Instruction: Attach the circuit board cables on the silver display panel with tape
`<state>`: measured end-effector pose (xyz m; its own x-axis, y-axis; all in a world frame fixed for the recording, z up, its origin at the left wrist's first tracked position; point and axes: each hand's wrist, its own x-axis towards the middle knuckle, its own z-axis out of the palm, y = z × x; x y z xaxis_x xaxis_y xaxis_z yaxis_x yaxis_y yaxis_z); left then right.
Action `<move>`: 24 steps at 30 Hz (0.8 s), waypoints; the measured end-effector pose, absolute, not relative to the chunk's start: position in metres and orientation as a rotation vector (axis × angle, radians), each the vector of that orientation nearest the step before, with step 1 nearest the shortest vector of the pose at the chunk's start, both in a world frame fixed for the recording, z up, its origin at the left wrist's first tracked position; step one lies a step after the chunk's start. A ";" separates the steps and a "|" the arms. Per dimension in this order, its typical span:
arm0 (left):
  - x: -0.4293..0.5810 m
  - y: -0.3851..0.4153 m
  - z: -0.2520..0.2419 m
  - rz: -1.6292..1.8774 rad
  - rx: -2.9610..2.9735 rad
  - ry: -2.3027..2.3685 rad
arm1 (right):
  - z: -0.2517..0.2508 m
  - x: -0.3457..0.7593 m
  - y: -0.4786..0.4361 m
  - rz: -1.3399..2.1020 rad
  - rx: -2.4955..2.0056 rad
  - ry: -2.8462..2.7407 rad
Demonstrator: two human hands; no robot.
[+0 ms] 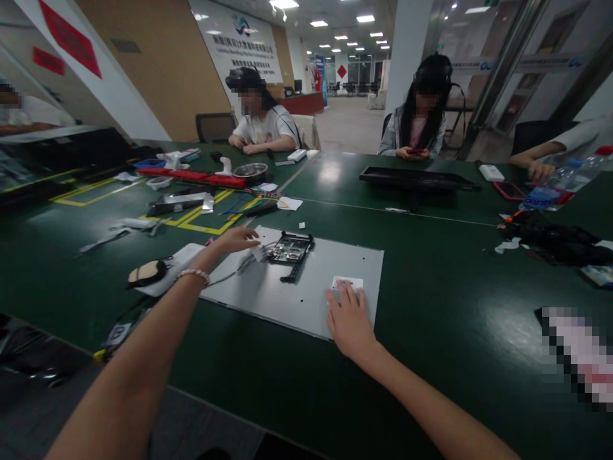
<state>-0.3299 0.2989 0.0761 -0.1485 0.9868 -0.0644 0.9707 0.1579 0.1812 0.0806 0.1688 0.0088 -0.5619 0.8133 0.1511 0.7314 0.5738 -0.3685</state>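
Note:
A flat grey panel (268, 294) lies on the dark green table, with a circuit board in a black frame (292, 250) on it and grey cables running off to the left. My left hand (238, 239) is over the panel's upper left edge beside the cables, its fingers apart and nothing gripped in them. Spread fingers of my right hand (349, 316) rest on the panel's right part, touching a white label (348, 282). The board lies between my two hands.
Left of the panel are a white object (184, 259) and a dark and beige item (146, 273). Beyond lie a red strip (191, 176), wires and a metal bowl (250, 170). A black monitor (416, 179) and bottles (550, 191) stand farther right. People sit across the table.

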 end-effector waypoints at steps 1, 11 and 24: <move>-0.330 0.296 0.074 0.130 1.900 2.247 | 0.009 0.081 0.169 0.382 -1.266 -2.504; -0.320 0.319 0.115 0.457 1.640 2.168 | 0.010 0.081 0.168 0.384 -1.266 -2.511; -0.240 0.398 0.052 1.054 1.224 2.318 | 0.009 0.079 0.171 0.420 -1.279 -2.483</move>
